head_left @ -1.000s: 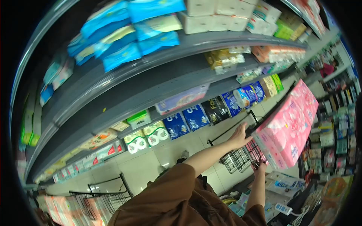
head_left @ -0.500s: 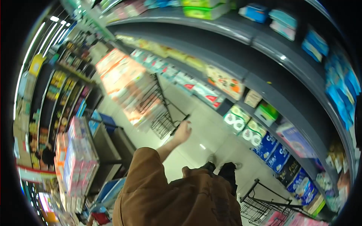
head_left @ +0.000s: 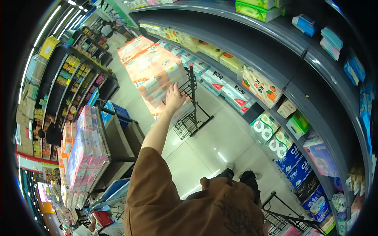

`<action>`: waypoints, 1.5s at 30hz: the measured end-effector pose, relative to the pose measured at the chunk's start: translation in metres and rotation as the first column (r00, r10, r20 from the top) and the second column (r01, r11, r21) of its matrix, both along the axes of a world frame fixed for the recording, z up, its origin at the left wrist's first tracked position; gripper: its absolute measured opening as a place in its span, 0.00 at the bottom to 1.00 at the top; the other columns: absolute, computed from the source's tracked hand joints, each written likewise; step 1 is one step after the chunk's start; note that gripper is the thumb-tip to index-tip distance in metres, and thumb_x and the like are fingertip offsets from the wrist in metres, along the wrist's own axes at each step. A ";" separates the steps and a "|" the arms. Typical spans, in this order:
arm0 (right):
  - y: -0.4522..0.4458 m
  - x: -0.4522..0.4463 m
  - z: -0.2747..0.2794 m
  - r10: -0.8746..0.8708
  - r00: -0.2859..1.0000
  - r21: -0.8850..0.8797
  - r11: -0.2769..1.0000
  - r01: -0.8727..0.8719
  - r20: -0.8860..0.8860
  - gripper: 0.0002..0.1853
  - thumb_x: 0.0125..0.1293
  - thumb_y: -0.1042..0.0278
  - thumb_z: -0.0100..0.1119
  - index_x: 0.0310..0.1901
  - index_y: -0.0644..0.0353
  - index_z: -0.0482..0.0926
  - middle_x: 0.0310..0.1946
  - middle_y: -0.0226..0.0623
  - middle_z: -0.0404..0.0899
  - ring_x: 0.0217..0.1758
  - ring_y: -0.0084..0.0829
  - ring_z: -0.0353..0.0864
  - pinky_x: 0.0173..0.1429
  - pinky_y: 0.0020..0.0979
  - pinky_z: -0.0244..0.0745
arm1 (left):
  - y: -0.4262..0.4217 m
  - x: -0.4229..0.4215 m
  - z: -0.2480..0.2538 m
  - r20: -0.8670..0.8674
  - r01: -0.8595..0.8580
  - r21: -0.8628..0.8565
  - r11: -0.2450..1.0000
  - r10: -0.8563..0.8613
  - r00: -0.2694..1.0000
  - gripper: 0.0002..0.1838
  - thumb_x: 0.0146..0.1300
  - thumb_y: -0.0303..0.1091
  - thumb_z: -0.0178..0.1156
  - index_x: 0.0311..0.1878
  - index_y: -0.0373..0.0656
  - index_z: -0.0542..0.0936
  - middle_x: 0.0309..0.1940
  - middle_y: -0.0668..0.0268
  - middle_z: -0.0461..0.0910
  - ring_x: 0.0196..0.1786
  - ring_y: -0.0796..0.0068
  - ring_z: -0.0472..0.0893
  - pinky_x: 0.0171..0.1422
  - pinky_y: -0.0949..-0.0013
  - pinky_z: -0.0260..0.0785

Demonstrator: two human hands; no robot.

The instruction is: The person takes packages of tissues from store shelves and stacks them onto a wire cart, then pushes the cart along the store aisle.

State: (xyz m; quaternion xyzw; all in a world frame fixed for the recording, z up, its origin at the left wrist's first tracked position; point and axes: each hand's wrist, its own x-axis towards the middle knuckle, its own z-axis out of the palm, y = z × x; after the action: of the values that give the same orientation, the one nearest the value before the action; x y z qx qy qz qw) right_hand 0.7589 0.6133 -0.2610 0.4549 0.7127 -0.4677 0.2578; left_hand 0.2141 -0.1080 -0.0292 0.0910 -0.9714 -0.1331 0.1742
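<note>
My left hand (head_left: pixel 175 98) reaches forward with fingers stretched out over the near end of a stack of orange-and-white tissue packs (head_left: pixel 155 65). It appears to rest against the plastic wrapping, and nothing is gripped in it. The stack stands in a black wire cart (head_left: pixel 189 106) on the floor ahead of me. At the lower right edge of my brown shirt shows a small skin-coloured patch that may be my right hand (head_left: pixel 267 227), beside another black wire cart (head_left: pixel 283 218). Its fingers are hidden.
A long grey shelf (head_left: pixel 220 35) with tissue packs curves along the right. Blue tissue packs (head_left: pixel 295 165) and white rolls (head_left: pixel 262 128) stand low there. Pink packs (head_left: pixel 84 153) are stacked on a display at left. People (head_left: pixel 112 33) are farther off.
My left hand has moved forward and up from beside the cart's handle onto the tissue packs, its fingers now spread. The view has shifted slightly.
</note>
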 end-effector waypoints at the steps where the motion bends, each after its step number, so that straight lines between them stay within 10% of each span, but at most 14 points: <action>1: 0.004 0.004 -0.007 0.069 0.998 0.026 0.997 -0.069 0.001 0.24 0.67 0.49 0.54 0.52 0.63 0.76 0.46 0.52 0.76 0.50 0.49 0.78 0.53 0.46 0.74 | -0.005 -0.016 -0.002 0.079 -0.022 0.030 0.999 0.020 0.997 0.40 0.56 0.42 0.64 0.69 0.38 0.60 0.65 0.45 0.66 0.67 0.42 0.65 0.70 0.48 0.60; 4: 0.019 0.025 -0.038 0.322 0.947 0.129 0.938 -0.321 0.015 0.24 0.67 0.48 0.55 0.50 0.64 0.78 0.42 0.52 0.79 0.46 0.49 0.80 0.49 0.46 0.75 | -0.038 -0.063 -0.034 0.340 -0.066 0.137 0.988 0.016 0.940 0.35 0.62 0.56 0.57 0.63 0.37 0.71 0.51 0.42 0.80 0.56 0.47 0.79 0.62 0.53 0.69; 11: -0.046 0.028 0.010 -0.267 0.943 -0.119 0.949 0.293 0.197 0.22 0.67 0.49 0.53 0.50 0.60 0.77 0.41 0.46 0.78 0.42 0.42 0.78 0.45 0.42 0.73 | -0.026 -0.080 -0.028 0.455 -0.181 0.088 0.980 0.122 0.882 0.32 0.68 0.64 0.44 0.50 0.45 0.83 0.45 0.49 0.83 0.52 0.46 0.81 0.58 0.51 0.71; 29: -0.025 0.004 -0.013 -0.438 0.825 -0.277 0.794 0.541 0.356 0.17 0.66 0.52 0.50 0.50 0.52 0.74 0.36 0.29 0.74 0.32 0.24 0.72 0.33 0.32 0.68 | 0.047 0.013 -0.007 0.410 -0.264 -0.083 0.961 0.274 0.870 0.34 0.65 0.65 0.50 0.39 0.38 0.86 0.35 0.44 0.83 0.43 0.42 0.83 0.51 0.50 0.74; 37: 0.003 -0.009 -0.039 -0.369 0.905 -0.304 0.855 0.420 0.213 0.11 0.67 0.55 0.49 0.46 0.46 0.74 0.35 0.28 0.72 0.33 0.23 0.71 0.32 0.31 0.67 | 0.107 0.059 -0.003 0.403 -0.261 -0.084 0.962 0.272 0.874 0.35 0.64 0.65 0.51 0.35 0.37 0.86 0.32 0.43 0.83 0.40 0.41 0.83 0.48 0.49 0.75; 42: 0.048 -0.037 -0.078 -0.034 0.941 -0.175 0.984 -0.027 -0.337 0.11 0.66 0.56 0.55 0.41 0.54 0.75 0.31 0.33 0.74 0.31 0.31 0.77 0.31 0.36 0.74 | 0.143 0.074 -0.017 0.487 -0.061 -0.256 0.965 0.183 0.854 0.24 0.65 0.54 0.53 0.37 0.42 0.87 0.32 0.46 0.83 0.39 0.46 0.84 0.47 0.49 0.75; 44: 0.079 -0.039 -0.105 0.738 0.673 0.443 0.586 -0.678 0.053 0.09 0.64 0.62 0.54 0.37 0.59 0.78 0.31 0.44 0.77 0.35 0.40 0.81 0.37 0.40 0.78 | 0.151 0.077 -0.026 0.542 0.148 -0.325 0.934 0.056 0.839 0.21 0.65 0.50 0.53 0.36 0.44 0.87 0.31 0.48 0.84 0.37 0.47 0.85 0.43 0.50 0.76; 45: 0.090 -0.023 -0.159 0.496 0.858 0.315 0.842 -0.438 -0.132 0.12 0.66 0.62 0.53 0.43 0.60 0.78 0.35 0.45 0.80 0.40 0.43 0.82 0.41 0.39 0.78 | 0.157 0.078 -0.034 0.550 0.174 -0.346 0.922 0.049 0.834 0.21 0.66 0.50 0.52 0.36 0.44 0.87 0.30 0.48 0.84 0.35 0.47 0.84 0.41 0.50 0.76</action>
State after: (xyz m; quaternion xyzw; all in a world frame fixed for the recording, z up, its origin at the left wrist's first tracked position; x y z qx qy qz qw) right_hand 0.7362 0.7033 -0.4201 0.2462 0.8829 -0.3320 0.2228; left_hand 0.2922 0.0486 -0.0631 0.0574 -0.9896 0.0847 -0.1016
